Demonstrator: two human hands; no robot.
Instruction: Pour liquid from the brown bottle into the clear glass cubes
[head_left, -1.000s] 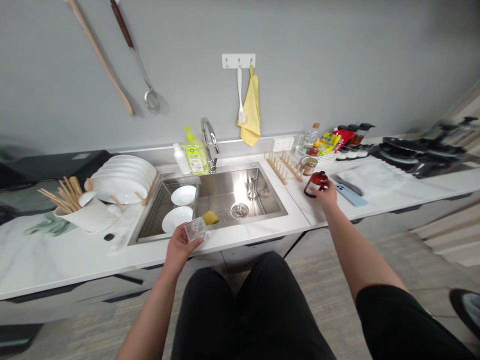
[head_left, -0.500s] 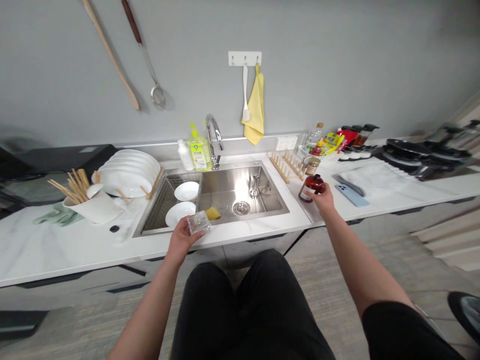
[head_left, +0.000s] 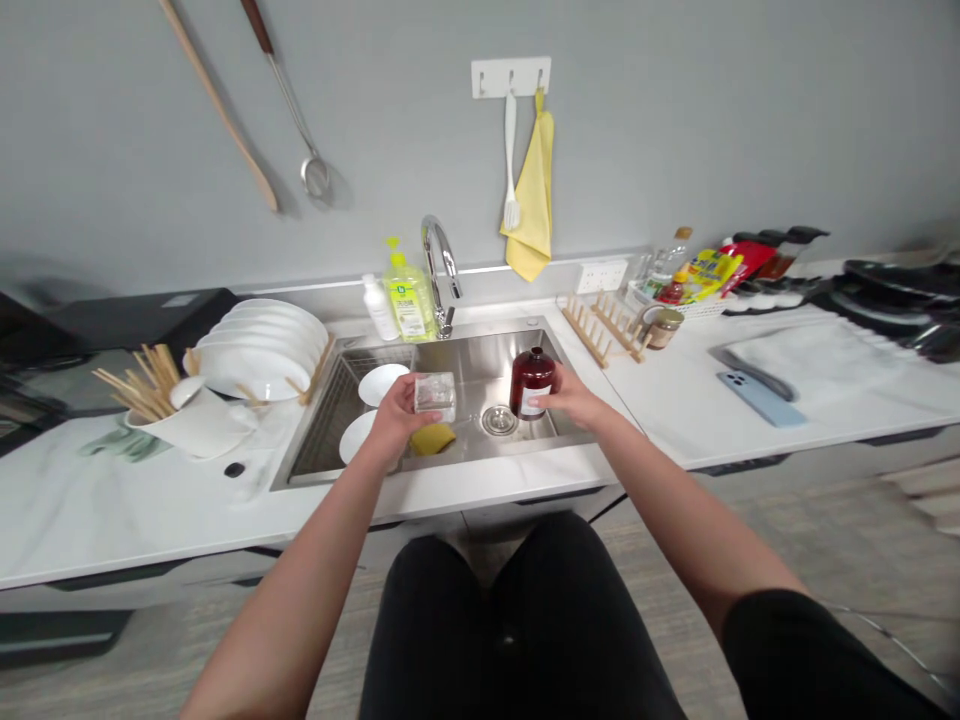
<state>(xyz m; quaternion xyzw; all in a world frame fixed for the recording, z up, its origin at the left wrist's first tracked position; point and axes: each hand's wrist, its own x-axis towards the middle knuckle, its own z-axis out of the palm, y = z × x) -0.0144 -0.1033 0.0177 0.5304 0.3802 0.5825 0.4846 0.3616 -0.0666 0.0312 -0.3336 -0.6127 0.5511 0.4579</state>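
Note:
My left hand is closed around a small clear square container, held above the sink. My right hand grips a dark reddish-brown bottle with a pale label, upright over the right part of the basin near the drain. Bottle and container are apart. Below the container, a yellow sponge lies at the front of the sink. Two white bowls sit in the sink's left rack, the front bowl partly hidden by my left hand.
A chrome faucet rises behind the sink beside a green-yellow soap bottle. Stacked white plates and a chopstick holder stand left. Right are a wooden rack, a jar and a blue phone.
My right hand has brought the brown bottle left from the counter to above the sink. My left hand has lifted the clear container forward over the basin. The view has shifted slightly.

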